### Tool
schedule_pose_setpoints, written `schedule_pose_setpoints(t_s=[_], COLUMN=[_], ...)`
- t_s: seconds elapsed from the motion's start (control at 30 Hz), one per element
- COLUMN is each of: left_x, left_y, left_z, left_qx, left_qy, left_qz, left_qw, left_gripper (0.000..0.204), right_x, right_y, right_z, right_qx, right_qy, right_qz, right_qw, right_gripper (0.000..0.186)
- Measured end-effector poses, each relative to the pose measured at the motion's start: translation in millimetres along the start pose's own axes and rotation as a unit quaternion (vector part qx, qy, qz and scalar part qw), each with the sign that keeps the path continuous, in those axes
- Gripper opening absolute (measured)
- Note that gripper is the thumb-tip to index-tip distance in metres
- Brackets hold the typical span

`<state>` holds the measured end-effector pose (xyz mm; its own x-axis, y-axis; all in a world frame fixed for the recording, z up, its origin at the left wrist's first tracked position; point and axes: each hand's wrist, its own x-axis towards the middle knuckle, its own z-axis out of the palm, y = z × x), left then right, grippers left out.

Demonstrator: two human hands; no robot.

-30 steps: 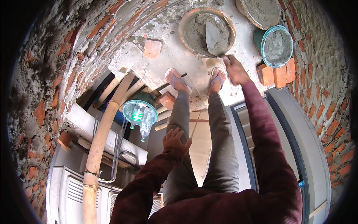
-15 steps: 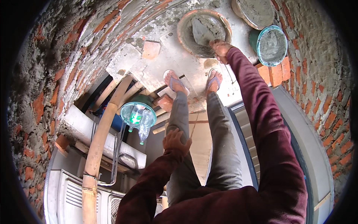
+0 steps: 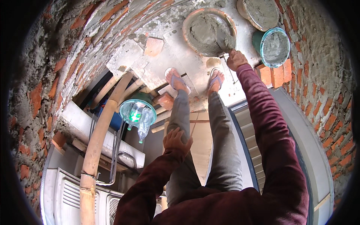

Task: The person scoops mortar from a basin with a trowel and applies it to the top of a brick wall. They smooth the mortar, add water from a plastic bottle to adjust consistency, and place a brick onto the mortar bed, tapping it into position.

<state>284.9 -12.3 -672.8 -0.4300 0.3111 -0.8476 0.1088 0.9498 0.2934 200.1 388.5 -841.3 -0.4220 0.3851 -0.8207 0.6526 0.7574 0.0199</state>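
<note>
My right hand (image 3: pixel 237 60) is closed around the handle of a trowel (image 3: pixel 222 41). Its blade stands on edge in grey wet mortar (image 3: pixel 204 28), partly sunk near the right side of a round clay-coloured basin (image 3: pixel 185 33). The mortar is heaped in the basin's middle and left. My left hand (image 3: pixel 177 141) rests on my left leg near the knee, thumb apart from the fingers, holding nothing. My feet in flip-flops stand on the pale slab just this side of the basin.
Another mortar basin (image 3: pixel 243 12) and a teal bucket of mortar (image 3: pixel 257 39) stand at the far right, beside stacked bricks (image 3: pixel 277 77). A loose brick (image 3: pixel 153 46) lies on the slab. Left are a bamboo pole (image 3: pixel 98 150) and a tub (image 3: pixel 153 112) with plastic bottles. Brick walls curve around both sides.
My right hand has drawn back slightly to the right and nearer. The trowel blade has turned from lying flat on the mortar to standing edge-on at the basin's right. My left hand stays put.
</note>
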Motion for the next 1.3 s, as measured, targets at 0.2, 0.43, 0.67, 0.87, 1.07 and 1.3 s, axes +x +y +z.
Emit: schedule_pose_setpoints(t_s=[0.2,0.43,0.67,0.87,1.07,1.3], left_x=[-0.5,1.3,1.1,-1.7,-31.6,-94.9], left_y=[-3.7,0.1,11.5,25.2,19.8,-22.3], left_z=[-1.8,-10.6,-6.8,-5.9,17.3,-14.2], left_qx=[-0.011,-0.015,-0.006,-0.034,-0.037,-0.161], left_qy=[0.012,-0.002,0.031,0.03,0.04,0.316], left_qz=[-0.002,-0.004,0.004,-0.014,-0.038,0.015], left_qw=[1.0,1.0,0.999,0.999,0.998,0.935], left_gripper=[0.047,0.048,0.049,0.051,0.069,0.074], right_x=[18.1,43.0,43.0,4.9,-170.8,-474.9], right_y=[-24.1,-37.5,15.7,45.7,83.1,-4.8], right_z=[31.7,36.0,89.6,51.5,-90.4,-365.4], right_qx=[0.03,0.151,0.518,0.489,0.353,0.257], right_qy=[-0.004,0.024,-0.095,-0.07,-0.059,-0.132], right_qz=[-0.08,-0.16,-0.028,-0.103,-0.192,-0.375], right_qw=[0.996,0.975,0.85,0.863,0.914,0.881], right_gripper=[0.032,0.019,0.044,0.031,0.025,0.026])
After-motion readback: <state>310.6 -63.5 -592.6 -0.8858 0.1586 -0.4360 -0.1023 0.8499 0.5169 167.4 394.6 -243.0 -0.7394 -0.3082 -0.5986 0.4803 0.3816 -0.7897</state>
